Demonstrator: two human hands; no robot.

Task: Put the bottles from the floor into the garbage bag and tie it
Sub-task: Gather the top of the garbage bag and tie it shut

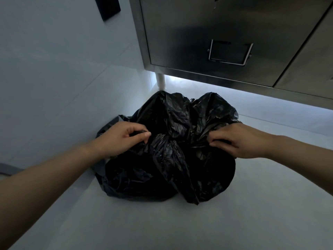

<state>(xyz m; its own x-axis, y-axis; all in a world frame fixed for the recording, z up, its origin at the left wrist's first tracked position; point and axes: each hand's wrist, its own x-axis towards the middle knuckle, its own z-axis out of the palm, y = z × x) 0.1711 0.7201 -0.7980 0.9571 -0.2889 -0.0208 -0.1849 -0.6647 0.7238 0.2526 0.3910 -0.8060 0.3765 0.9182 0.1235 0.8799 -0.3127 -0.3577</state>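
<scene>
Pale floor (252, 204), dim light, corner between a wall (54, 60) and a steel cabinet (216, 29).

Left hand (119, 139): thumb and fingers pinching a fold of the bag (137, 177) on its left upper side. Right hand (239, 141): fingers curled into the plastic on the right upper side, gripping a bunch of it. Both forearms reach in from the bottom corners, hands well apart with the bag's top between them.

The bag is black, crumpled and bulging, and sits on the floor between the hands. The top plastic is gathered towards the centre: two lobes stick up on the far side and one long flap hangs down the near side. It looks like a crossing or first knot at the middle, but the plastic is too dark to tell if it's cinched.

Outward: the bag is near the cabinet's base, with a white pipe (160, 82) just behind it. The cabinet door has a wire handle (228, 53). A light strip glows under the cabinet.

Status, my read:
- No bottles visible on the floor, so loading is likely done. I can't see the contents, though the bulge fits.
- Tying is in progress and not confirmed closed.
- Left: pull the ends tight and probably add a second throw.
</scene>
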